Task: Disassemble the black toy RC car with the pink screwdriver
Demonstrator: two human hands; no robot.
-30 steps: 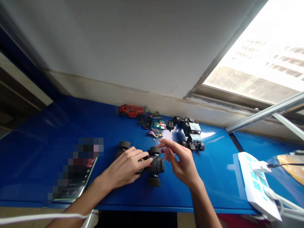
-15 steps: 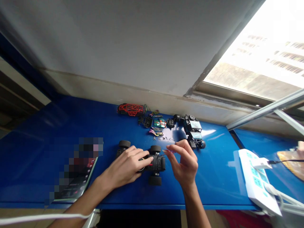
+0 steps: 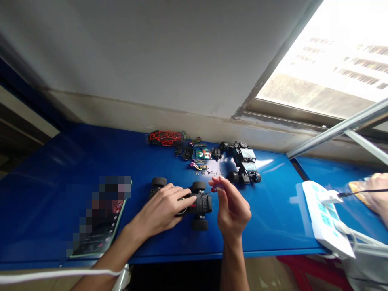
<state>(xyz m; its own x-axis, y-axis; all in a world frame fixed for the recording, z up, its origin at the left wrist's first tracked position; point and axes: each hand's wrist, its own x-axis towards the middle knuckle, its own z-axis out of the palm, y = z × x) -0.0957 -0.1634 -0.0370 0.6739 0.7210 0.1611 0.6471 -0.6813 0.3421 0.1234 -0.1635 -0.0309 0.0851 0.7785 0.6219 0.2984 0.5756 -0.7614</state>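
Observation:
My left hand (image 3: 163, 207) grips the black toy car chassis (image 3: 204, 204) from above, its fingers over the middle. The chassis has thick black wheels and lies on the blue table (image 3: 266, 218); a red wire shows near my fingertips. In my right hand (image 3: 235, 210) a small screwdriver (image 3: 216, 188) with a red-purple handle is pinched between thumb and fingers. Its thin shaft points left at the upper edge of the chassis end. Whether the tip touches a screw is too small to tell.
Behind my hands lie a red-framed toy car (image 3: 165, 138), a green car body shell (image 3: 202, 153), several small screws (image 3: 209, 173) and a black toy truck (image 3: 246, 161). A tablet (image 3: 103, 226) lies left, a white power strip (image 3: 325, 218) right. Another person's hand (image 3: 378, 194) is at far right.
My right hand has turned, and more of the screwdriver's handle shows. My left hand stays on the chassis. The other person's hand reaches further into view, and the whole view has shifted slightly.

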